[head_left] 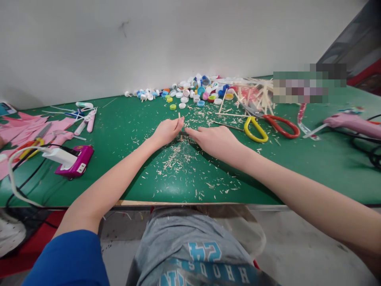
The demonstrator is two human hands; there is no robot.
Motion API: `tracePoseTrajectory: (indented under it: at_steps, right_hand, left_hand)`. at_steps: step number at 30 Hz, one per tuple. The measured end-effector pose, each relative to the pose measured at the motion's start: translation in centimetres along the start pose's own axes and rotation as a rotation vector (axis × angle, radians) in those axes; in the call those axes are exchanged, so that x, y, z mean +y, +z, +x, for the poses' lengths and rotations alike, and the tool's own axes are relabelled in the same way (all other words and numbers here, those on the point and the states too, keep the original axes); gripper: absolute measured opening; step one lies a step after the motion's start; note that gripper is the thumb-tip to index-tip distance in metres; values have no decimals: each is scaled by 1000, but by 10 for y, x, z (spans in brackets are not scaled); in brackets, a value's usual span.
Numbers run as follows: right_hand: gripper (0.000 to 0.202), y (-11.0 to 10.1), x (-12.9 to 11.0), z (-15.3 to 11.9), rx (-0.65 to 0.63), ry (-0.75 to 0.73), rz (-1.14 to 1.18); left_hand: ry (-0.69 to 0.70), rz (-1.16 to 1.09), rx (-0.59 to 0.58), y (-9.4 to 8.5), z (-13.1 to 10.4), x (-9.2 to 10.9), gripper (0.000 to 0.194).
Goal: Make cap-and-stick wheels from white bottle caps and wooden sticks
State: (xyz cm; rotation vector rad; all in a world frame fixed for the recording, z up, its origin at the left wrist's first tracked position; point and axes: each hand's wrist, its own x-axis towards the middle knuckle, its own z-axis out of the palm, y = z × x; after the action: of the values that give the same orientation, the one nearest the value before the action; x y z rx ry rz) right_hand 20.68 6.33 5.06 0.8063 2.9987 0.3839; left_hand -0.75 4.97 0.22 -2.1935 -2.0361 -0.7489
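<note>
Wooden stick [179, 116] pokes out of our left hand [168, 132], which pinches it above the green table [122, 123]. Our right hand [214, 143] is curled just beside it, by a small dark thing [183, 133]; we can't tell if we're pinching that. Curly wood bits [173, 157] lie below.

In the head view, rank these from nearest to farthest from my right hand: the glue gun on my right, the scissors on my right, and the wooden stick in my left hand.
From your right hand:
1. Wooden stick, in front of you, in your left hand.
2. Scissors, to the right.
3. Glue gun, far right.
</note>
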Motion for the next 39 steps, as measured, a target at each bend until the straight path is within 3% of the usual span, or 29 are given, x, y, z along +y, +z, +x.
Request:
tracePoseTrajectory:
  at_steps: [39]
  right_hand:
    - [49, -1, 6, 1, -34, -24, 149]
  left_hand:
    - [12, 5, -23, 0, -1, 1, 76]
